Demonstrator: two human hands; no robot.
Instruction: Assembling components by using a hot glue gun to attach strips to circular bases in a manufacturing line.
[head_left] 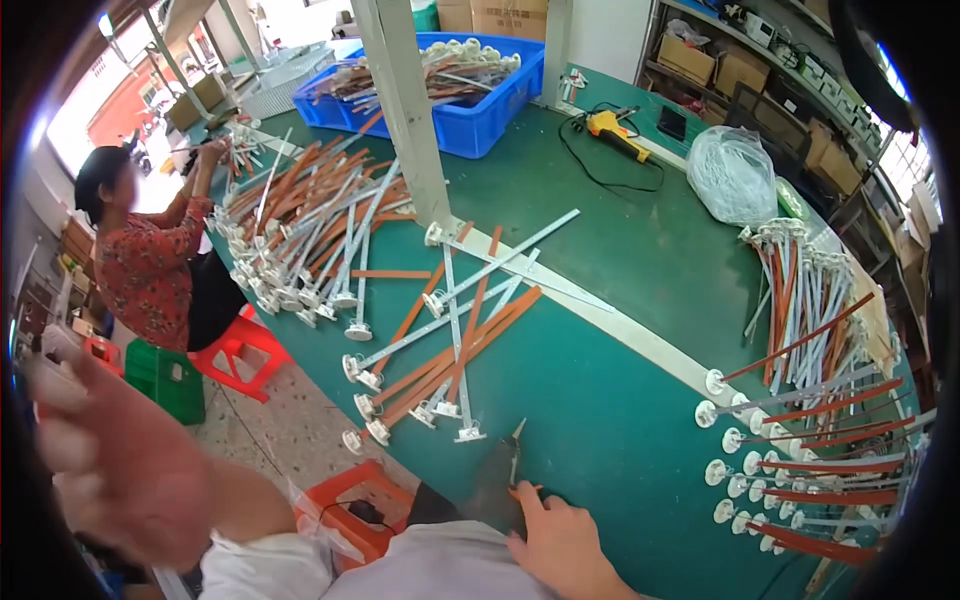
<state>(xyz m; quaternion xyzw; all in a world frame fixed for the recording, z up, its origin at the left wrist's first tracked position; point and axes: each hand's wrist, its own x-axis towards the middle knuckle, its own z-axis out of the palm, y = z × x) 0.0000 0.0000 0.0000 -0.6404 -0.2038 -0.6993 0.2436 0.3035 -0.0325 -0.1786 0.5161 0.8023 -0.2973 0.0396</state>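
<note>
My left hand [130,460] is raised at the lower left, close to the camera and smeared by motion, so its fingers cannot be read. At the table's near edge, my right hand [567,545] has its fingers curled on the orange handle of thin-nosed pliers [516,455], whose tip points away from me. Beyond the pliers lies a loose crossing group of grey and brown flat strips [455,325], each with a round white fitting [468,434] at one end. Several white fittings face the near left edge.
A larger strip pile [320,210] lies left, and more strips [810,310] lie right. A post [405,110] rises from the table near a blue bin [480,125]. A yellow-handled corded tool [615,135] and plastic bag [730,172] lie farther back. A co-worker [145,255] sits left.
</note>
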